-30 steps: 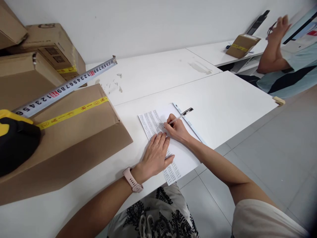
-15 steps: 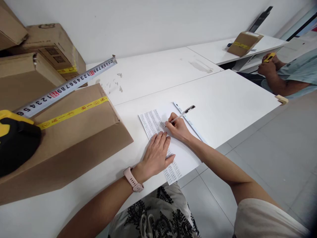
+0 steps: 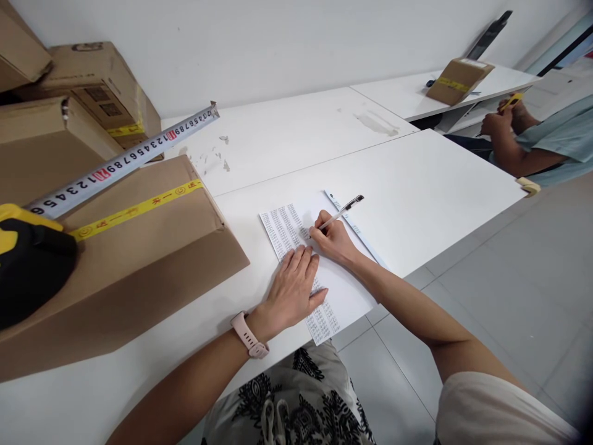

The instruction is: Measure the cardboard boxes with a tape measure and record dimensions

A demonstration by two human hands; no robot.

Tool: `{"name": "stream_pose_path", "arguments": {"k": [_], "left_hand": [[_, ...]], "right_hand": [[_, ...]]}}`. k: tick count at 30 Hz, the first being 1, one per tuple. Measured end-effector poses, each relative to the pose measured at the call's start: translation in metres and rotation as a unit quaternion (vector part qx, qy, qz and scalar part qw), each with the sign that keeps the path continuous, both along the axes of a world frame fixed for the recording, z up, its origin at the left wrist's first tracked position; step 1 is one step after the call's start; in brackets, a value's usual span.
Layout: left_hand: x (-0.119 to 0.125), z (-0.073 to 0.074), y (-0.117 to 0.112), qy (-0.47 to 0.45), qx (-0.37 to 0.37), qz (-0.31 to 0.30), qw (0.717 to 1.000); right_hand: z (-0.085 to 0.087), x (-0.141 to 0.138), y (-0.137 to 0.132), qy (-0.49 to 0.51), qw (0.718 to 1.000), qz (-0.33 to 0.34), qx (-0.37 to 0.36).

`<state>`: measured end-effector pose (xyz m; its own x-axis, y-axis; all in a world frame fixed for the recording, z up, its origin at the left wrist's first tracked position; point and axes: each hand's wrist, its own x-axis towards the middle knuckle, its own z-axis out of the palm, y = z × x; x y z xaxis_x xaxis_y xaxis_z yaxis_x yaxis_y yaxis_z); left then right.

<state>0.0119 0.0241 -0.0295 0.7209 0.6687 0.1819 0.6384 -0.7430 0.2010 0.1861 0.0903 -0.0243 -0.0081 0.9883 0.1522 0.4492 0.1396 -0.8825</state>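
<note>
My right hand [image 3: 332, 240] grips a pen [image 3: 341, 212] with its tip on a printed sheet of paper [image 3: 345, 290] that lies on the white table [image 3: 417, 191]. My left hand [image 3: 291, 289] lies flat on the same sheet, fingers stretched out, holding it down. A pink watch [image 3: 249, 335] sits on my left wrist. To the left, a flat cardboard box [image 3: 139, 247] with yellow tape rests on the table. A yellow and black tape measure [image 3: 28, 253] lies on the box, its blade [image 3: 125, 162] extended up and to the right.
More cardboard boxes [image 3: 92, 86] are stacked at the back left against the wall. Another person [image 3: 546, 142] sits at the far right holding something yellow. A small box [image 3: 458, 80] lies on the far table. Tiled floor is on the right.
My hands have hardly moved; the pen shifted slightly on the sheet. The other person's arm came down from a raised position to a lower one near their body.
</note>
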Motion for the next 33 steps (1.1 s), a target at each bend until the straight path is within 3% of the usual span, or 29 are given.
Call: {"name": "stream_pose_path", "arguments": {"k": [33], "left_hand": [[0.0001, 0.0020, 0.0006, 0.018, -0.003, -0.004, 1.000]], "right_hand": [[0.0007, 0.0004, 0.0009, 0.016, 1.000, -0.013, 0.013]]}}
